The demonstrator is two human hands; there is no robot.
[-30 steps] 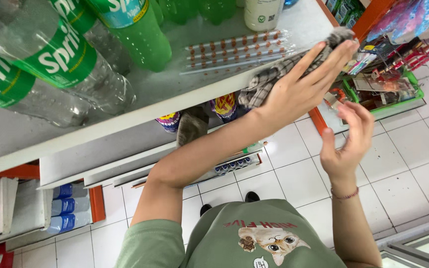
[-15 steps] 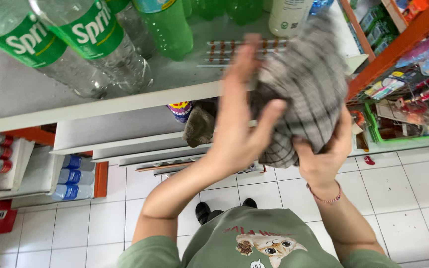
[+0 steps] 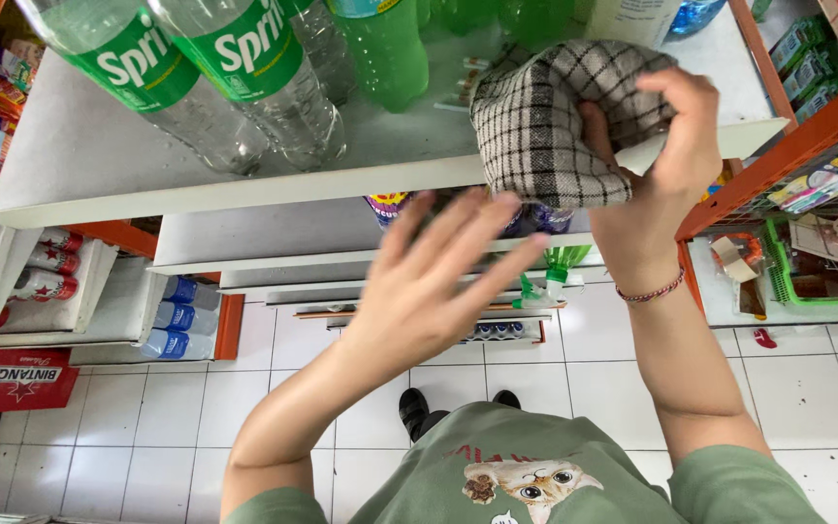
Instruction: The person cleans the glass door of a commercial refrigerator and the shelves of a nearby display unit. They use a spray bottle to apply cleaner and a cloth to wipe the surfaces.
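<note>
The checked cloth [image 3: 545,121] is a woven fabric with a fine grid of dark lines on a pale grey-cream ground. It is bunched into a rounded, bag-like bundle with soft folds, its lower edge hanging just over the front lip of the white shelf [image 3: 89,175]. The bundle sits at the right part of that shelf, in front of the green bottles [image 3: 385,49].

The right hand [image 3: 657,165] is clenched on the cloth: the fingers curl over its right side and the thumb presses into the fabric. A thin braided bracelet [image 3: 650,291] circles the right wrist.

The left hand [image 3: 434,281] is released, fingers spread and straight, palm away from the camera. It holds nothing and is positioned below the shelf edge, just beside the lower left of the cloth without clear contact.

Two clear bottles with green labels [image 3: 196,68] lie on the left part of the shelf, well apart from the cloth. White floor tiles [image 3: 807,388] show below.
</note>
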